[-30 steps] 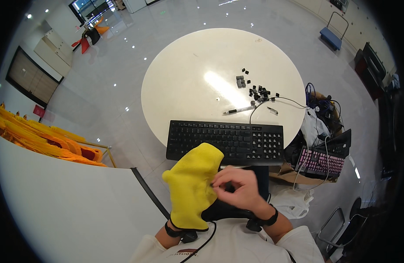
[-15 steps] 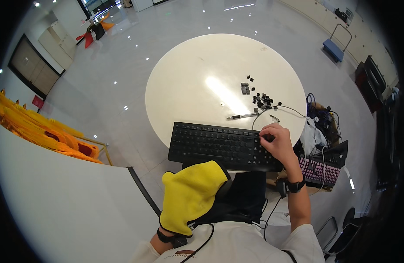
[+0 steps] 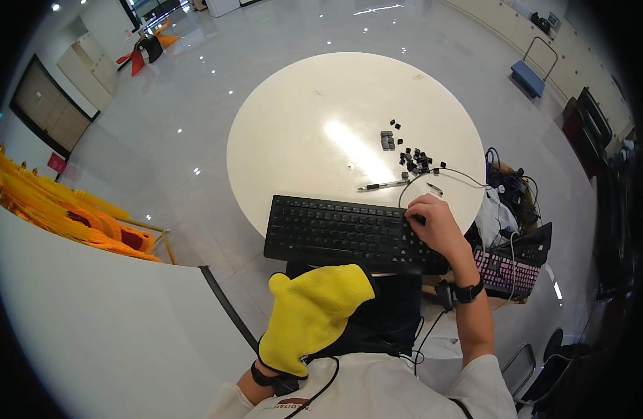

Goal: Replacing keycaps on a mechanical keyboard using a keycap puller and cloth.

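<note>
A black keyboard (image 3: 328, 234) lies along the near edge of the round table. My right hand (image 3: 433, 222) is over its right end, thumb and fingers pinched together at the upper part of the number pad. Whatever is between the fingertips, a keycap or nothing, is too small to make out. A yellow cloth (image 3: 314, 314) with black edging covers my left hand, just below the keyboard's near edge. The fingers under it are hidden. Beyond the keyboard lies a pile of loose black keycaps (image 3: 417, 163), with several grey keycaps (image 3: 388, 140) grouped farther back.
A pen (image 3: 382, 186) and a small pen-like piece (image 3: 434, 189) lie between keyboard and keycaps on the white table (image 3: 286, 119). A thin cable (image 3: 464, 174) runs off the right side. Right of the table are a pink-keyed keyboard (image 3: 506, 272) and tangled cables (image 3: 520, 188).
My left hand with the yellow cloth has shifted slightly right and nearer to me. My right hand stays pinched at nearly the same spot on the number pad.
</note>
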A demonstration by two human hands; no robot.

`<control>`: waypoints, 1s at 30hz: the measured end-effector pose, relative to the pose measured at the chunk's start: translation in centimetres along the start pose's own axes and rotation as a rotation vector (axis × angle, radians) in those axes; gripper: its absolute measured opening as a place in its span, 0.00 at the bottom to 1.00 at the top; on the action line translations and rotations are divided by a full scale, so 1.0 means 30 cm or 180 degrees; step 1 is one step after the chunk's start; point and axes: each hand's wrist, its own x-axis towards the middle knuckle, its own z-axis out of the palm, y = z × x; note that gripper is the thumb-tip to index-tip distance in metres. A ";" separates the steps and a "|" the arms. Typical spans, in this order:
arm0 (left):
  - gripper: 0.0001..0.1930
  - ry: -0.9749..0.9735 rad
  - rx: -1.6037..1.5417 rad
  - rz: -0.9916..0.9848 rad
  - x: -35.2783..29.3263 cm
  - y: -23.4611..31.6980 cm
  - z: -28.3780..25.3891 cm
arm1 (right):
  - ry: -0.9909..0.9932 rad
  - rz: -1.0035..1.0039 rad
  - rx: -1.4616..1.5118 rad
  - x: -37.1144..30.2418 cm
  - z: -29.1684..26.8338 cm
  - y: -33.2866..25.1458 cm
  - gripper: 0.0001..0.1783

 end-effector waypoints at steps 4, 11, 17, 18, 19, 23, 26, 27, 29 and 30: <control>0.20 -0.0016 -0.0050 0.0026 -0.003 0.003 0.016 | -0.0189 -0.0124 -0.0225 0.018 -0.017 -0.017 0.07; 0.20 -0.0029 -0.0125 0.0059 -0.008 0.006 0.040 | -0.0330 0.0561 0.0073 0.033 -0.017 -0.038 0.04; 0.20 -0.0228 -0.0136 0.0092 0.029 0.024 0.024 | -0.0264 0.0402 -0.0363 0.040 -0.007 -0.013 0.04; 0.21 -0.0231 -0.0193 0.0094 0.021 0.025 0.031 | -0.0264 0.0399 -0.0368 0.046 -0.008 -0.019 0.04; 0.21 -0.0233 -0.0252 0.0096 0.017 0.025 0.036 | -0.0334 0.0438 -0.0484 0.053 -0.011 -0.026 0.05; 0.22 -0.0164 -0.0369 0.0070 0.013 0.026 0.053 | -0.0501 0.0624 -0.0709 0.082 -0.005 -0.047 0.06; 0.22 -0.0097 -0.0494 0.0051 0.017 0.029 0.061 | -0.0522 0.0575 -0.0614 0.088 -0.008 -0.025 0.06; 0.22 -0.0084 -0.0528 0.0042 0.018 0.031 0.062 | -0.0526 0.0573 -0.0628 0.091 -0.010 -0.025 0.06; 0.22 -0.0044 -0.0577 0.0034 0.016 0.039 0.069 | -0.0526 0.0718 -0.0547 0.100 -0.012 -0.033 0.06; 0.22 -0.0079 -0.0585 0.0044 0.015 0.042 0.071 | -0.0523 0.0718 -0.0564 0.106 -0.012 -0.036 0.06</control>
